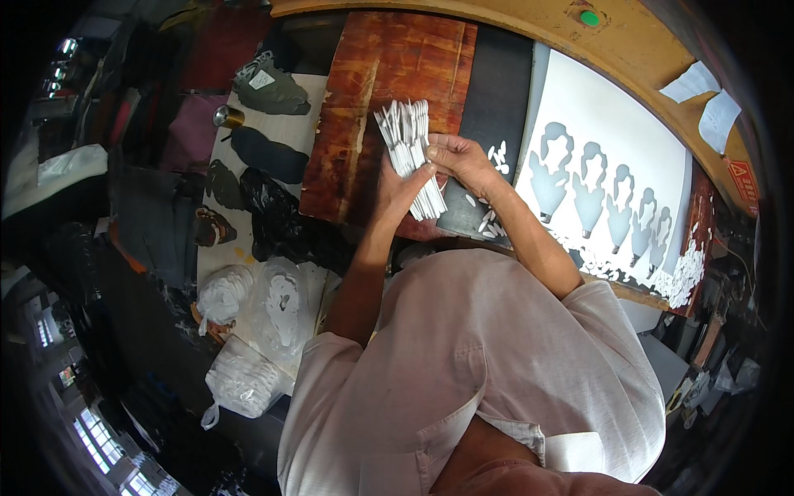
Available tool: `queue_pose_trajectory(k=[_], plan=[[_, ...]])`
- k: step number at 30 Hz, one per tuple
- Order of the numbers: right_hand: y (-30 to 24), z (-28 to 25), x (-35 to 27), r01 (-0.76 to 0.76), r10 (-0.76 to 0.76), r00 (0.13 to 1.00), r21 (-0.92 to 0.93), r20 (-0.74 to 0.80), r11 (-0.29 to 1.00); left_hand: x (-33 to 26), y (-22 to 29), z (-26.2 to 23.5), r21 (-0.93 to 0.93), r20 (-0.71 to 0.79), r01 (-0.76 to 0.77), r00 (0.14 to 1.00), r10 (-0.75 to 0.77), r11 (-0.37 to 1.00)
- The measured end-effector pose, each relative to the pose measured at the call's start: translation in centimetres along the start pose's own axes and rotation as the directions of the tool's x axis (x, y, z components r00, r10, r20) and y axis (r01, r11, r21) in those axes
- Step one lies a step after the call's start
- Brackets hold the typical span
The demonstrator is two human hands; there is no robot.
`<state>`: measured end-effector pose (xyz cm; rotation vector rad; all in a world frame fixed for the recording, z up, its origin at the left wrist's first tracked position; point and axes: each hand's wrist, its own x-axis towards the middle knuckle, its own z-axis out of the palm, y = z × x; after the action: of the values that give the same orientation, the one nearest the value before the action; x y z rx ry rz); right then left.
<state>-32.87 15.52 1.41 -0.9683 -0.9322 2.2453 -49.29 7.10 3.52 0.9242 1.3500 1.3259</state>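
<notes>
The left hand (403, 188) has its fingers pressed against the underside of a thick stack of thin white die-cut pieces (411, 153); the right hand (455, 157) pinches the stack's side with curled fingers; the stack stands fanned above a reddish-brown worn wooden board (364, 99); to the right lies a white sheet with bottle-shaped cut-outs (612, 149); clear plastic bags of white pieces (248, 331) sit lower left.

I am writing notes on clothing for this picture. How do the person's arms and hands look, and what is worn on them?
Both forearms are bare. Short, loose sleeves of a pale woven shirt end near the elbows. The left hand and right hand wear no gloves; no watch or ring shows.
</notes>
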Motion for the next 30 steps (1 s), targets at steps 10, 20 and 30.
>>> queue_pose_trajectory(k=[10, 20, 30], plan=[[0.2, -0.3, 0.5, -0.011, 0.009, 0.999, -0.051, -0.042, 0.999, 0.0, -2.1, -1.0, -0.030, -0.044, 0.023, 0.999, -0.025, 0.999], [-10.6, -3.6, -1.9, 0.118, -0.643, 0.712, -0.856, -0.280, 0.504, -0.6, -2.0, -1.3, 0.037, -0.162, 0.034, 0.986, -0.028, 0.999], [-12.5, 1.1, 2.3, -0.006, -0.461, 0.883, -0.979, 0.091, -0.205, -0.5, -1.9, -1.3, 0.019, -0.160, 0.021, 0.987, -0.018, 1.000]])
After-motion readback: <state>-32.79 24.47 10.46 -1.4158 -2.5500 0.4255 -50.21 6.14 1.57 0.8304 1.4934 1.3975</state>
